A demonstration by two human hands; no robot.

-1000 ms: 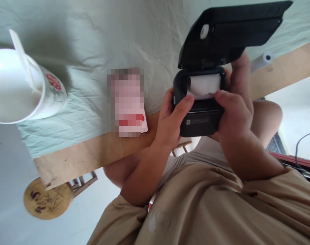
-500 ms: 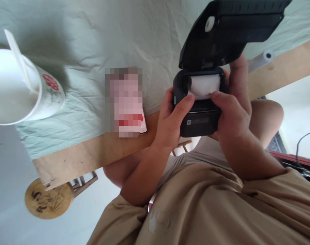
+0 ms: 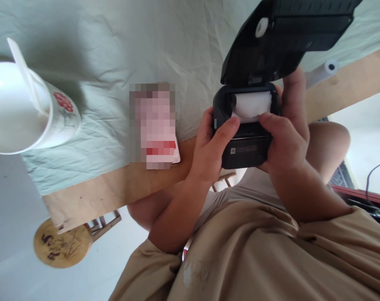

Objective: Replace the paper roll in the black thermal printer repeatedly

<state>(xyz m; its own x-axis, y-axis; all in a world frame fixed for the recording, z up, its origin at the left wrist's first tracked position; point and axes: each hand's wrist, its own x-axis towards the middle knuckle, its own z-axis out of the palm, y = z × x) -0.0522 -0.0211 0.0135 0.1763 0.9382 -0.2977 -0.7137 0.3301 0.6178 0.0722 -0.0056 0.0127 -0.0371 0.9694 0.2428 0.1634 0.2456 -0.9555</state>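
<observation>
A black portable label printer (image 3: 248, 152) is held between my two hands over the table edge, its lid (image 3: 287, 39) swung up and back. White paper (image 3: 253, 103) lies in its open compartment. My left hand (image 3: 210, 150) grips the printer's left side, with the thumb on the paper's lower left corner. On the other side, my right hand (image 3: 288, 129) wraps round the body, its thumb at the paper's lower right corner. Fingers under the printer are hidden.
A phone (image 3: 176, 154), mostly pixelated, lies on the table edge (image 3: 115, 186). A white paper cup (image 3: 63, 115) with a spoon (image 3: 27, 79) stands on the left. One white paper roll (image 3: 321, 74) rests at right. Below is a round wooden stool (image 3: 63, 244).
The whole view has shifted very slightly. Both hands keep the same hold on the printer, and the paper sits as before.
</observation>
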